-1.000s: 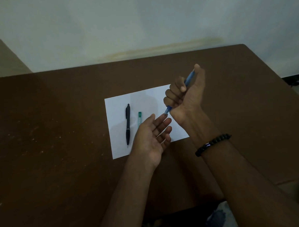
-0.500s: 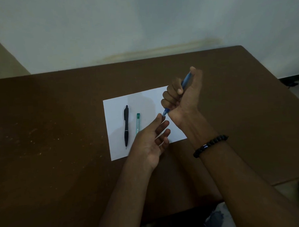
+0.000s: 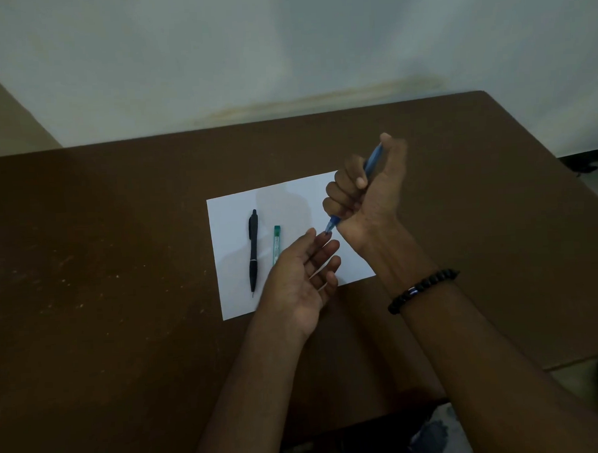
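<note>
A sheet of white paper [image 3: 290, 206] lies on the brown table [image 3: 121, 268], and everything here is placed by it. Above the paper's right edge the right hand [image 3: 368, 189] is raised off the table, its grip clamped on a blue pen [image 3: 373, 159]: the fingers are curled round the barrel and the thumb is bent over the pen's top end. The pen is tilted, with its top end pointing past the paper's far right corner. Its tip sticks out below the little finger and points down toward the paper's middle. The left hand [image 3: 303, 277] hovers over the paper's near right part, palm turned up, its grip apart with the fingers straight and loosely spread, holding nothing. The pen's tip is just beside the left hand's fingertips [image 3: 333, 246]; whether it touches them cannot be told. On the paper's left half a black pen [image 3: 253, 250] lies flat, its point toward the paper's near edge. Just right of it, also on the paper, lies a slim green tube [image 3: 277, 244], parallel to it, its near end hidden behind the left hand. A dark beaded bracelet [image 3: 423, 289] circles the right wrist, to the right of the paper's near right corner. Beyond the paper's far edge the table ends at a pale wall [image 3: 283, 55]
</note>
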